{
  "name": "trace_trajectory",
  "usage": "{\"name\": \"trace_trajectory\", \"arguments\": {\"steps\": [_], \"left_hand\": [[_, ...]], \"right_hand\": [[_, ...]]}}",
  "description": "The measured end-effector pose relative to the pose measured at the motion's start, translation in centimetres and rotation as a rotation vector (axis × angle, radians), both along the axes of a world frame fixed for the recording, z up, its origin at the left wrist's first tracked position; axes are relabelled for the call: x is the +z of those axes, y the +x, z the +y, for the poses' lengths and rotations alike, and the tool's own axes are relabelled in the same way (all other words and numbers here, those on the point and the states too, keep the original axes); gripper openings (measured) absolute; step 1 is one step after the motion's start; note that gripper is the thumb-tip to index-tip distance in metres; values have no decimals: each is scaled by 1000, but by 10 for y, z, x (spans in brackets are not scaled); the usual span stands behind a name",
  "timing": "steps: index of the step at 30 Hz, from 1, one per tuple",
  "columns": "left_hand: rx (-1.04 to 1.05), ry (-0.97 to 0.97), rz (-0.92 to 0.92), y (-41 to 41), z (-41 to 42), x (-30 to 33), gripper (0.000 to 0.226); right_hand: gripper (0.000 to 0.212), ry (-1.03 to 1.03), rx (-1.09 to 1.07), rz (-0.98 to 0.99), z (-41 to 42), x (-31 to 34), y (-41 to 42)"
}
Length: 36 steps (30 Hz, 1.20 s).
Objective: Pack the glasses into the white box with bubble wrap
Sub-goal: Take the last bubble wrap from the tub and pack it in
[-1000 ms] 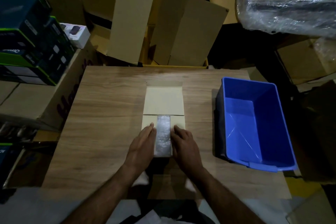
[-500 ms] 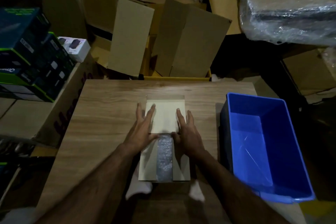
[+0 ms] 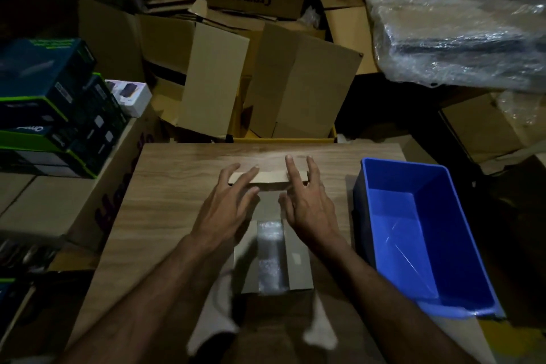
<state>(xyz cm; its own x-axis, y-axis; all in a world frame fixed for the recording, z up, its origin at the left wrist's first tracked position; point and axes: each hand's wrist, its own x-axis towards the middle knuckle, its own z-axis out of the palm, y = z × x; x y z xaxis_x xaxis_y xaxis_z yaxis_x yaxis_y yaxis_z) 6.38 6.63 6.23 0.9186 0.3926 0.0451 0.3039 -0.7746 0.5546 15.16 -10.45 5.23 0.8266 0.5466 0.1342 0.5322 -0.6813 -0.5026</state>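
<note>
With fingers spread flat, left hand (image 3: 229, 204) and right hand (image 3: 307, 201) press the box lid (image 3: 270, 179) at 12 o'clock; the thin card probably creases easily, and the bubble wrap (image 3: 270, 254) is soft.

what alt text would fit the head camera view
Both hands, left hand and right hand, reach with straight fingers over the far flap of an open white box holding a bubble wrap bundle on a wooden table. A blue bin sits to the right, cardboard boxes behind.
</note>
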Motion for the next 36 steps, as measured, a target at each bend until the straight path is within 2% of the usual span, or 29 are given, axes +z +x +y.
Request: {"name": "trace_trajectory", "arguments": {"steps": [2, 4, 7, 11, 15, 21, 25, 29, 32, 36], "left_hand": [[-51, 35, -55, -20, -7, 2, 48], [-90, 48, -100, -37, -14, 3, 48], [-112, 50, -117, -58, -22, 0, 48], [-178, 174, -129, -85, -30, -15, 48], [-188, 119, -157, -104, -40, -34, 43], [-183, 104, -147, -128, -52, -66, 35], [-191, 100, -100, -134, -54, -91, 30], [-197, 104, -125, -141, -55, -109, 25], [-215, 152, -151, -144, -57, -116, 23], [-269, 248, -133, -149, -57, -126, 32]], "right_hand": [[64, -1, 10, -59, -8, 5, -13], [54, -11, 20, -88, -16, 6, -27], [55, -71, 51, -113, -31, 1, -50], [55, -91, 107, -124, -54, -11, -77], [53, -35, 170, -176, -71, -33, -94], [49, -27, 164, -63, -88, -69, -111], [32, -34, 133, -3, -92, -86, -119], [41, -75, 101, 52, -90, -92, -123], [28, -129, 120, -40, -93, -94, -125], [42, -222, 186, -127, -96, -99, -132]]}}
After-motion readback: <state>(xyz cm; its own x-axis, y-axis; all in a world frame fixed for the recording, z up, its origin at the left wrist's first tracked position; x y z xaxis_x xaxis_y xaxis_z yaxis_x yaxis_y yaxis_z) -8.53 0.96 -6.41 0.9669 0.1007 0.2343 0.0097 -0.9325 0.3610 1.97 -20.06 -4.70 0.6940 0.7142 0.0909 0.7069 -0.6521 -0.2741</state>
